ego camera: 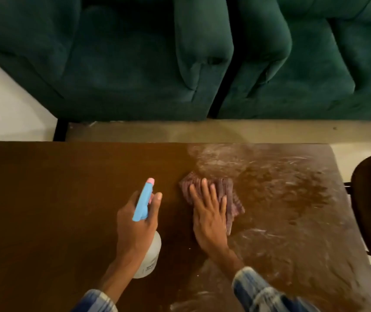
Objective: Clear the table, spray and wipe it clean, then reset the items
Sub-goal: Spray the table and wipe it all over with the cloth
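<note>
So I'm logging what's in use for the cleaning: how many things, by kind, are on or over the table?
Spray bottle, in the left hand: 1
Cloth, under the right hand: 1
Total: 2

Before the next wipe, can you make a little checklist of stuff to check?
1. Cloth flat under the right hand: ok.
2. Spray bottle held firmly in the left hand, off the cloth: ok.
3. Table cleared of other items: ok.
4. Right side of the table free of streaks: not ok, white smears show.
5. Left side already wiped: cannot tell.
6. Spray left in the bottle: cannot tell.
</note>
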